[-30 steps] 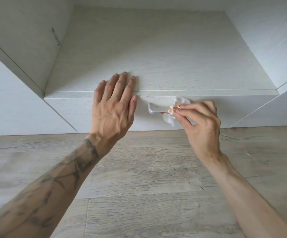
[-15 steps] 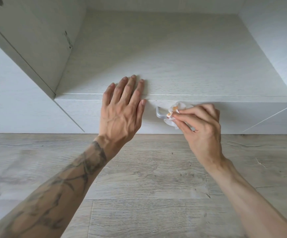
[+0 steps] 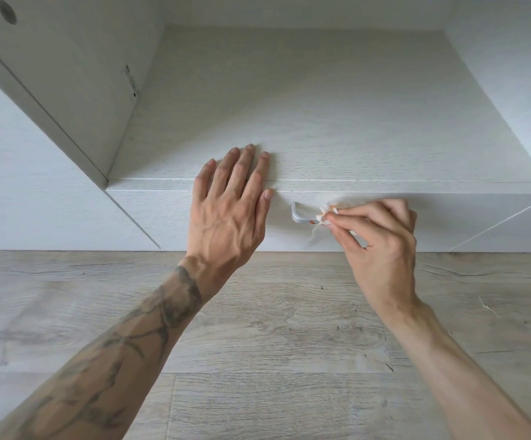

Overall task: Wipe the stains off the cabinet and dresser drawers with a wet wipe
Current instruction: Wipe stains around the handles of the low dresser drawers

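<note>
A: What takes up most of the view?
B: The grey wood-grain floor (image 3: 258, 344) below. Above it stands the white cabinet (image 3: 321, 106), seen looking down into its open shelf.
A: And under the shelf?
B: A white drawer (image 3: 156, 217) front, running down to the floor line.
A: The hands?
B: The left hand (image 3: 226, 214) lies flat over the shelf's front edge, fingers straight and together, gripping nothing, with the thumb tip at the drawer's top edge. The right hand (image 3: 381, 239) is just to its right, fingers curled, pinching a wet wipe (image 3: 323, 212) between thumb and fingertips.
A: Where is the wipe?
B: Bunched against the drawer's silver handle (image 3: 299, 215) — it covers the right part, and the left end shows bare.
A: Any marks?
B: Small orange stains (image 3: 312, 221) on the handle just beside the wipe — and orange smears on the wipe itself.
</note>
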Demonstrator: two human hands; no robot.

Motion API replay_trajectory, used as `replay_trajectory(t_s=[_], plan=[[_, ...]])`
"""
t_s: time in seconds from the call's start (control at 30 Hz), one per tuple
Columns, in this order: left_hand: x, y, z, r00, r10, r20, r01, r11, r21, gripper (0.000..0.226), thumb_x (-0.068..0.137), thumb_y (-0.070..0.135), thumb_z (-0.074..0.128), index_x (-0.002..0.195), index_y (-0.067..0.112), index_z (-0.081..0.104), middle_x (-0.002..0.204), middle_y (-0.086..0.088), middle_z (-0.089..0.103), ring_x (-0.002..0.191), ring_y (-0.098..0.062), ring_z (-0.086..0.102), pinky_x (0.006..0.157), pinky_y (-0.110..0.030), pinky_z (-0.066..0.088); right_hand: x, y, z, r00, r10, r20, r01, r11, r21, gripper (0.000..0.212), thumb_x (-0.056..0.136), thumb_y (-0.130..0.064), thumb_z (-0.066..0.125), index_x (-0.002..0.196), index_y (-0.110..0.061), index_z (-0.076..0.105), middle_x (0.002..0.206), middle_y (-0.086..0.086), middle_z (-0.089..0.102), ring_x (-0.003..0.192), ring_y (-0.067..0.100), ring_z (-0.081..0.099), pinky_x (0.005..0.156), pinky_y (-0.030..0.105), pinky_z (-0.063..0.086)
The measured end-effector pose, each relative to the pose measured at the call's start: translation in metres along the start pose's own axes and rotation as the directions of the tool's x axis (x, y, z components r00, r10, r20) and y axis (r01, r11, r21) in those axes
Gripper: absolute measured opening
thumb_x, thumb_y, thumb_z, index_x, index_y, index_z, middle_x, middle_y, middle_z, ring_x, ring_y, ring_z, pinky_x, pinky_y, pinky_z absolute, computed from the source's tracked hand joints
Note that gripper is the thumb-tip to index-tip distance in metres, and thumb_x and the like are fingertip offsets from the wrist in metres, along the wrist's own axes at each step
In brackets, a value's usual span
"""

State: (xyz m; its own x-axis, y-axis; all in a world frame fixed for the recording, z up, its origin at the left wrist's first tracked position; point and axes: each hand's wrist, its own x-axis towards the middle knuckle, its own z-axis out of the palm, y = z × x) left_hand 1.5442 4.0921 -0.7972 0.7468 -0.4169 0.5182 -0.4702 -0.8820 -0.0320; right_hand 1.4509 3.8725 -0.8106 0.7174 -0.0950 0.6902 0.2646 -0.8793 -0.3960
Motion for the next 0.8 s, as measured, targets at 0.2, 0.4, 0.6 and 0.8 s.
replay_trajectory(t_s=[0.2, 0.4, 0.6, 0.8], plan=[[0.0, 0.0, -0.001, 1.0, 0.008, 0.006, -0.008, 1.0, -0.003, 0.055, 0.113, 0.04, 0.022, 0.16, 0.016, 0.038, 0.164, -0.007, 0.041, 0.152, -0.026, 0.035, 0.124, -0.045, 0.022, 0.004, 0.006, -0.007, 0.995, -0.085, 0.058, 0.085, 0.996, 0.003, 0.012, 0.094, -0.019, 0.078, 0.103, -0.015, 0.084, 0.097, -0.005, 0.077, 0.091, 0.028, 0.06, 0.084, 0.045, 0.045], [0.0, 0.0, -0.002, 1.0, 0.005, 0.014, -0.005, 1.0, -0.005, 0.055, 0.113, 0.04, 0.024, 0.161, 0.015, 0.037, 0.164, -0.008, 0.04, 0.152, -0.027, 0.034, 0.124, -0.045, 0.022, -0.005, -0.002, -0.023, 0.991, 0.12, -0.06, -0.115, 0.991, 0.071, 0.009, 0.094, -0.004, 0.078, 0.103, -0.005, 0.08, 0.1, 0.005, 0.075, 0.092, 0.022, 0.068, 0.087, 0.033, 0.051], [0.0, -0.001, -0.001, 1.0, 0.006, 0.013, -0.006, 1.0, -0.009, 0.056, 0.113, 0.04, 0.022, 0.161, 0.015, 0.037, 0.164, -0.008, 0.04, 0.152, -0.027, 0.035, 0.124, -0.045, 0.023, 0.005, -0.04, -0.009, 0.981, 0.191, 0.04, -0.194, 0.936, 0.294, 0.02, 0.095, 0.008, 0.07, 0.11, -0.002, 0.078, 0.11, 0.005, 0.072, 0.107, 0.008, 0.068, 0.095, 0.017, 0.052], [0.0, -0.001, 0.0, 1.0, 0.012, 0.0, -0.012, 1.0, -0.001, 0.055, 0.114, 0.04, 0.023, 0.161, 0.015, 0.038, 0.164, -0.008, 0.041, 0.151, -0.028, 0.036, 0.123, -0.046, 0.024, -0.005, -0.026, 0.007, 0.999, 0.043, 0.011, -0.044, 0.99, 0.136, 0.015, 0.091, -0.014, 0.085, 0.105, -0.008, 0.083, 0.107, 0.003, 0.076, 0.101, 0.021, 0.067, 0.093, 0.031, 0.055]])
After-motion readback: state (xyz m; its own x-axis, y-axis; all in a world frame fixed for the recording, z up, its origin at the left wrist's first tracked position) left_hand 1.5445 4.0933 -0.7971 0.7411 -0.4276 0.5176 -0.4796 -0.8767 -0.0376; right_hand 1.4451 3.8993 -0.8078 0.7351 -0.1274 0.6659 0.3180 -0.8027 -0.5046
